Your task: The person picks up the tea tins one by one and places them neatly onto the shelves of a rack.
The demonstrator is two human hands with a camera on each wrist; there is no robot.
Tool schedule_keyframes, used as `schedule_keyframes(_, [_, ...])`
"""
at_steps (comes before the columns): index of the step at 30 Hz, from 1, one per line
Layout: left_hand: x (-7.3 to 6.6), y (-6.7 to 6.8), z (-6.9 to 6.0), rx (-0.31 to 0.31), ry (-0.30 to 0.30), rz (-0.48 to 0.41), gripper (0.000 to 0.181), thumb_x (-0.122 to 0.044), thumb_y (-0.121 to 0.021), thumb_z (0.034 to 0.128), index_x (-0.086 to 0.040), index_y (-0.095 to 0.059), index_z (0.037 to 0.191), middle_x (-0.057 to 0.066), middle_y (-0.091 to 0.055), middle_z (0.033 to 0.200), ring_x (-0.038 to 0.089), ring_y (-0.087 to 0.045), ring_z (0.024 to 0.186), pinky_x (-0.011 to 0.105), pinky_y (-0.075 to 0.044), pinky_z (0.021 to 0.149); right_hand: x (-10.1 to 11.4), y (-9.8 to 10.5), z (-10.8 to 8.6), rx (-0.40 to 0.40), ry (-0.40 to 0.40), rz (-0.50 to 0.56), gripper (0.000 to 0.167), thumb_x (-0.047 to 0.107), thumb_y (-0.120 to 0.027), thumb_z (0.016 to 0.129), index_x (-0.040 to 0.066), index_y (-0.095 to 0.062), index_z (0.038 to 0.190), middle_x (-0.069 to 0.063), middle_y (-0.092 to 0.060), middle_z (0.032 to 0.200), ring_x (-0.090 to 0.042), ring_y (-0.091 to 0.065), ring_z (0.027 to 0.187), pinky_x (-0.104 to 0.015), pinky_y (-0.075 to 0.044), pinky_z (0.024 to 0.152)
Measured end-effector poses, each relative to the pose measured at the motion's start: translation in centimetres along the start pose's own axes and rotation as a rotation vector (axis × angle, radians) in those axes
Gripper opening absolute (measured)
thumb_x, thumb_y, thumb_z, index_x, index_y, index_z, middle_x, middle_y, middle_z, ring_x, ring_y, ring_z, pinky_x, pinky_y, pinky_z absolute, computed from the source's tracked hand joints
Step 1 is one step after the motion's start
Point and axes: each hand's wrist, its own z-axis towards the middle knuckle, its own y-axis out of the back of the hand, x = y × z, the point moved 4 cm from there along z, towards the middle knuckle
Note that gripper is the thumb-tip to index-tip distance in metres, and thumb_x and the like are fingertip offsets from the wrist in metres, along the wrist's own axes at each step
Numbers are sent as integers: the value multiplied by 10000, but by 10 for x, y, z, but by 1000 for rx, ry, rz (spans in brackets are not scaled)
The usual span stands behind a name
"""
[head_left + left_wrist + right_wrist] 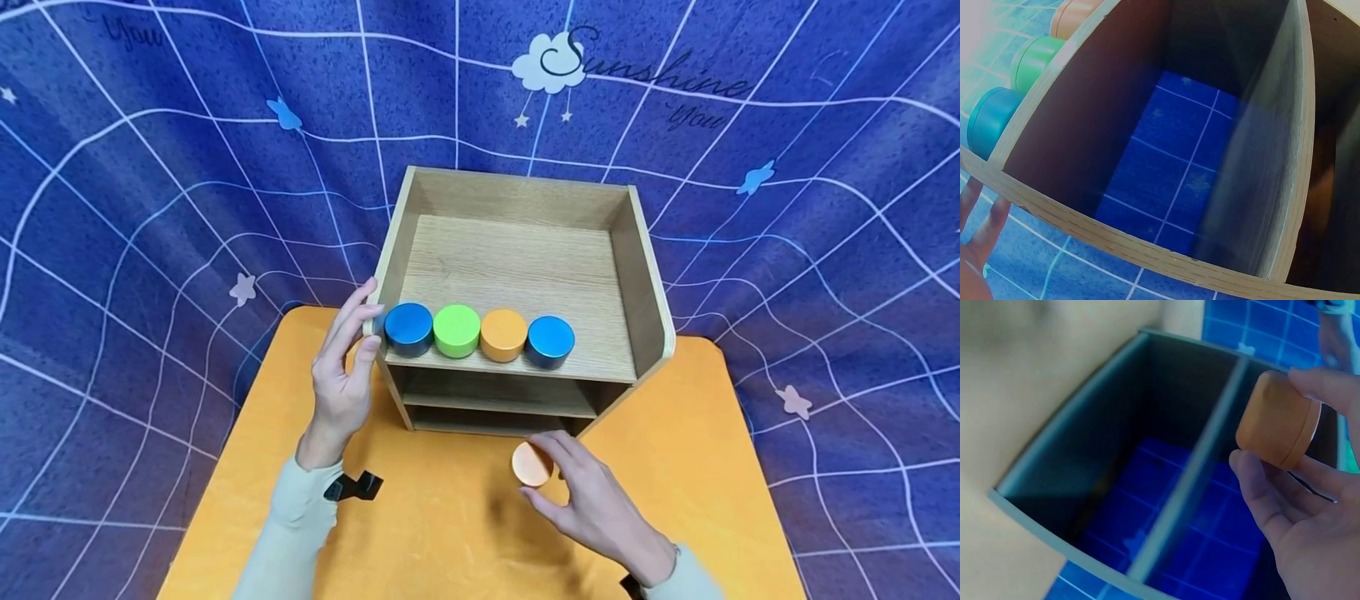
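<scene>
My right hand grips a small round orange jar between thumb and fingers, in front of the shelf and above the table. In the right wrist view a lid seam shows near one end of the jar. At the left side panel of the wooden shelf, my left hand touches the panel with its fingers fairly straight. Along the top tier's front edge stand a blue jar, a green jar, an orange jar and another blue jar, side by side.
Below the top tier the shelf has open compartments, divided by a middle board. It stands on an orange-covered table. A blue patterned curtain hangs behind and around it.
</scene>
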Motion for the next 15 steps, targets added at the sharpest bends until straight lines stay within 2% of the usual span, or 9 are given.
schedule_keyframes(7, [-1,0,1,-15,-13,7,321,-116,-595,1105,157,-647,1266,273,-540,1556,336,-513,1480,347,-466,1181,12,39,4,-61,20,-86,632,235,-931,815,48,-663,1356,6,-690,1235,-107,-686,1023,-344,-633,829])
schedule_keyframes(11, [-2,0,1,-15,-10,-3,309,-104,-602,1100,147,-654,1272,256,-543,1562,350,-515,1477,356,-470,1180,19,60,8,-112,33,-122,640,208,-925,803,54,-661,1366,1,-695,1265,-131,-698,1050,-356,-625,853])
schedule_keyframes(15, [-2,-1,1,-10,-10,-19,321,-127,-606,1102,128,-662,1289,235,-543,1571,380,-511,1475,377,-469,1181,24,78,11,-139,13,-156,625,261,-896,847,60,-655,1388,-19,-691,1298,-161,-705,1076,-361,-616,875])
